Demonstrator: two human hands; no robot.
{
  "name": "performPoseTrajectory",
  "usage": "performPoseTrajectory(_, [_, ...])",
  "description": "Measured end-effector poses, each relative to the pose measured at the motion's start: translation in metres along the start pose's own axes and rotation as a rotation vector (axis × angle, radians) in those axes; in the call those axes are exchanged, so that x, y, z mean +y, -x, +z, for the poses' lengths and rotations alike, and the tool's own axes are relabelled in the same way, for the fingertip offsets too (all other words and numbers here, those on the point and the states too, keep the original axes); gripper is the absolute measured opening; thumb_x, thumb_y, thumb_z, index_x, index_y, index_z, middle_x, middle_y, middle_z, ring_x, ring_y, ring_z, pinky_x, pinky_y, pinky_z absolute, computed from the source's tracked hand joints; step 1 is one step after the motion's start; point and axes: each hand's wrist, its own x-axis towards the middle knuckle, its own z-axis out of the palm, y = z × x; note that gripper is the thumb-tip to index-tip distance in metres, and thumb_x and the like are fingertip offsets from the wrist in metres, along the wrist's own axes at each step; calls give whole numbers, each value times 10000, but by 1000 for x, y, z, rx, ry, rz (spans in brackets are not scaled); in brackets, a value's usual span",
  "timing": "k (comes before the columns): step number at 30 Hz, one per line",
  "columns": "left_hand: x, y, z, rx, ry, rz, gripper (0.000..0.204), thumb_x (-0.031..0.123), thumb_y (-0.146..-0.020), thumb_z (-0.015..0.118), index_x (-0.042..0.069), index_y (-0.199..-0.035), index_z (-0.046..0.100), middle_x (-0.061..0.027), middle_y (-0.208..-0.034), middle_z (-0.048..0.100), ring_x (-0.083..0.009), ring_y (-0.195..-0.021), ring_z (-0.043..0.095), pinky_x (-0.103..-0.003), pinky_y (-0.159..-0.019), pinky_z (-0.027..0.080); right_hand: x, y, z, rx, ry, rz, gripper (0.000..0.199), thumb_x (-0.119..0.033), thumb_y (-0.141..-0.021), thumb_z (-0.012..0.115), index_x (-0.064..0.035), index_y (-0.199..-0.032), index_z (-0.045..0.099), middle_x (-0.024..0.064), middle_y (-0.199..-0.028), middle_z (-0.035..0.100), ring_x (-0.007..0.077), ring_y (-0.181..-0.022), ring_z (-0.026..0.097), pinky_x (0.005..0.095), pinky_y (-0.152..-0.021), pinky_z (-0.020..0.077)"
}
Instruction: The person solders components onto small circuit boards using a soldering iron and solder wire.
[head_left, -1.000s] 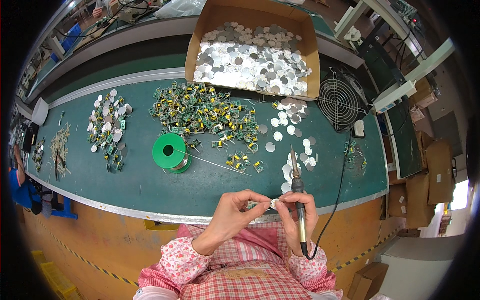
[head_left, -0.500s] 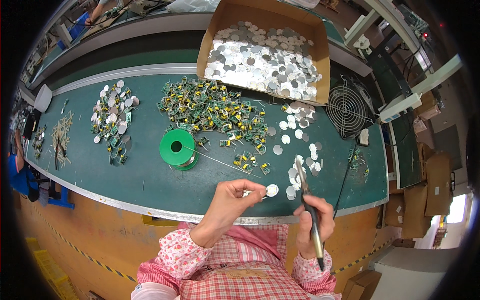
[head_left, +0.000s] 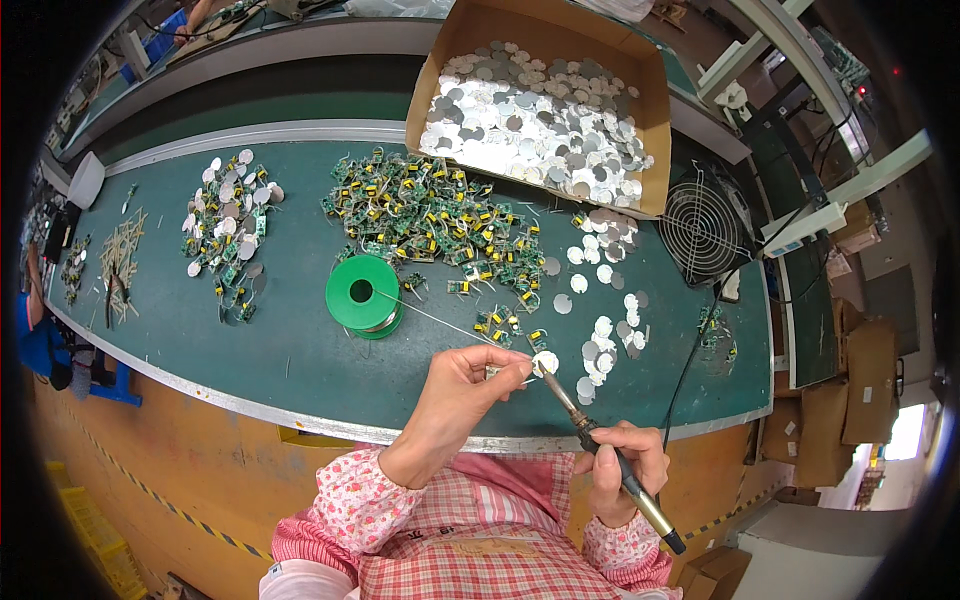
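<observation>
My left hand (head_left: 452,398) pinches a round white disc (head_left: 545,363) near the table's front edge. Beneath its fingers a small part pokes out, too covered to make out. In my right hand (head_left: 628,465) is a soldering iron (head_left: 566,400), its tip at the disc. Behind my left hand stands a green spool of solder wire (head_left: 345,292); the wire stretches from it to my left fingertips. Loose white and grey discs (head_left: 600,355) lie to the right of the held one. Just behind it are several small green circuit boards with yellow parts (head_left: 497,325).
A cardboard box (head_left: 664,135) full of discs sits at the back. A big heap of circuit boards (head_left: 430,215) fills the table's middle; boards joined with discs (head_left: 228,225) lie left. A fan with a wire guard (head_left: 703,220) stands right, near the iron's black cable (head_left: 686,375).
My right hand has swung the soldering iron's tip left and down onto the disc. The left hand keeps its pinch in about the same place. The view has shifted slightly.
</observation>
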Motion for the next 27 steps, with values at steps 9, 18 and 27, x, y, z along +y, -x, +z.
performPoseTrajectory(9, [2, 2, -2, 2, 3, 6, 134, 83, -820, 690, -21, -904, 679, -73, -876, 667, -88, -732, 567, -217, -632, 439, -1, -4, 5, 0, -8, -14, 120, -79, -818, 578, 13, -896, 588, 24, -489, 575, 111, -431, 556, 222, -428, 412])
performPoseTrajectory(18, [4, 5, -3, -12, -6, 14, 122, 67, -818, 683, -20, -902, 677, -62, -849, 665, -81, -720, 557, -212, -621, 424, -2, -2, 2, -42, 88, -40, 132, -103, -808, 598, 3, -888, 594, 23, -503, 567, 104, -415, 523, 223, -408, 385])
performPoseTrajectory(27, [2, 4, -5, -27, 19, -10, 121, 76, -818, 686, -10, -901, 679, -49, -818, 654, -77, -685, 540, -206, -618, 417, -8, 2, 7, 182, -236, 120, 168, -134, -855, 567, 9, -945, 567, 76, -594, 579, 113, -444, 534, 243, -432, 412])
